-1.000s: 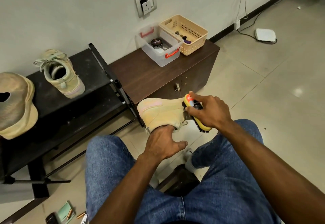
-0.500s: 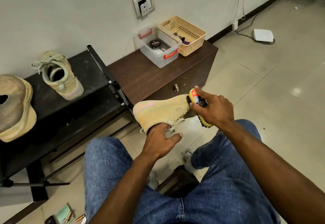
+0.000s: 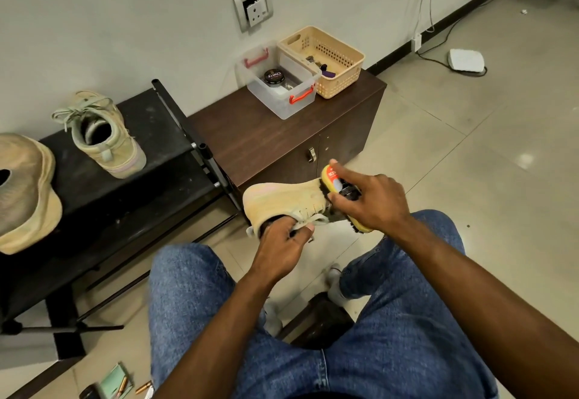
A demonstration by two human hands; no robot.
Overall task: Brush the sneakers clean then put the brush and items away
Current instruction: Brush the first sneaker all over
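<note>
on the far left, a worn tan shoe (image 3: 25,192) lay on the black rack (image 3: 150,160), and just to its right the second sneaker (image 3: 103,135) stood upright with its heel toward the camera, not yet in any hand. further right, on the brown cabinet (image 3: 269,135), stood the clear box (image 3: 282,85) with a round polish tin (image 3: 273,76) inside, and touching it the beige basket (image 3: 326,57); i judged these to be the places where the brush and items go at the end.

compared with a second ago, the sneaker (image 3: 285,201) in the hands had turned: its length lay more level and its toe pointed more to the right, under the brush. the left hand (image 3: 282,242) had changed from a flat support below the shoe to a grip at the opening, with the fingers curled on the collar and the laces. the brush (image 3: 341,198) had moved along toward the toe. this suggested that the first shoe was still being brushed, and the task was far from its end.

the right hand (image 3: 372,201) held the yellow brush from above, the index finger stretched along its back, the thumb on its near side. the dark bristles touched the toe end of the sneaker, which was just left of this hand, above the knees.
</note>
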